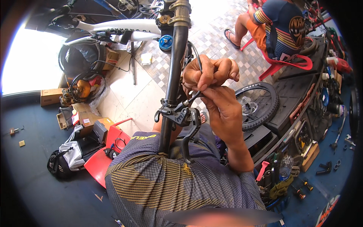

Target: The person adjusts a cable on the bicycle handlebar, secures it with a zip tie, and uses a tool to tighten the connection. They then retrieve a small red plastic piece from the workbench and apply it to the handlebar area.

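Left hand (209, 72): fingers curled closed on a thin black hose (194, 97). Right hand (224, 109): thumb and fingertips pinched on the same hose, just below the left hand; exact contact partly hidden by the fingers.

Hose: smooth, slim, bent in an open arc beside the handlebar (176, 64), its lower end running into a silver fitting at the brake lever (187, 134). Lever — black, angular body, long hooked blade — clamped around the bar. Bar: round tube, dark satin finish, with a bronze-toned metal clamp (180, 13) near its top and a blue disc-shaped part (165, 43) beside it.

Farther out: glossy white frame tube (117, 26); knobbly rubber tyre (273, 100); mottled tile floor (160, 72); red plastic chair (101, 166).
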The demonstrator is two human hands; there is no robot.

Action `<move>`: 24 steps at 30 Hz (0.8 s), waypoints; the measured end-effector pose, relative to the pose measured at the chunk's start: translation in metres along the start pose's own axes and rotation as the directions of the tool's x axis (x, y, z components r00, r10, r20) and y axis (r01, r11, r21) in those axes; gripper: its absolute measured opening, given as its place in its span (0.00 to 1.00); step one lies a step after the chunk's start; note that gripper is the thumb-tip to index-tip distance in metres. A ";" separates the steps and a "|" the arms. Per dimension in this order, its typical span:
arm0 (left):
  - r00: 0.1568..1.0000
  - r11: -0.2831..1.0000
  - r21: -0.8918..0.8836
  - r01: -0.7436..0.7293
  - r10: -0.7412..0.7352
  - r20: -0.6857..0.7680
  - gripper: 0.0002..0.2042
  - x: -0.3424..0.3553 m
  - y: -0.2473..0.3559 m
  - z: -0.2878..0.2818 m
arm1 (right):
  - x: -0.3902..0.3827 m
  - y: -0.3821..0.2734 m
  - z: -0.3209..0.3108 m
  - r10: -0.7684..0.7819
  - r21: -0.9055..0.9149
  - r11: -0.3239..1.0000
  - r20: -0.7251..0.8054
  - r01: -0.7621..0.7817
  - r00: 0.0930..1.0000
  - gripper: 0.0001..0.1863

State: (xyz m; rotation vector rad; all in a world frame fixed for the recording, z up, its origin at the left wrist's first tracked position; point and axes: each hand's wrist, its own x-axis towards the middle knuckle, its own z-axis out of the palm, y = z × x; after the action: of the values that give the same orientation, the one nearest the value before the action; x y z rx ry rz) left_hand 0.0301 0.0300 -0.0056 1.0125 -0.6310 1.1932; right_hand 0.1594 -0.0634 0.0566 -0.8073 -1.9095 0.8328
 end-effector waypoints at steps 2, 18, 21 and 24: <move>1.000 1.000 0.006 -0.001 0.001 0.007 0.14 0.000 0.000 -0.001 | 0.001 0.001 0.004 -0.047 -0.071 0.996 -0.019 0.046 0.999 0.14; 0.962 0.985 0.121 0.123 -0.149 0.229 0.06 0.002 0.018 -0.032 | -0.001 0.015 0.023 -0.340 -0.323 0.906 -0.168 0.274 0.925 0.17; 0.976 0.987 0.124 0.099 -0.121 0.183 0.09 0.005 0.020 -0.025 | 0.001 0.016 0.026 -0.360 -0.345 0.895 -0.181 0.283 0.915 0.15; 0.981 0.987 0.127 0.094 -0.114 0.160 0.09 0.008 0.023 -0.022 | 0.000 0.015 0.031 -0.360 -0.362 0.890 -0.183 0.278 0.915 0.13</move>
State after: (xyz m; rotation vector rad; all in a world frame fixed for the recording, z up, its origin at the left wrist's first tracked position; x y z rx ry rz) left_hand 0.0087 0.0545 -0.0018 1.2411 -0.6347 1.0713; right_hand 0.1351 -0.0619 0.0326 -0.7202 -1.9099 0.1984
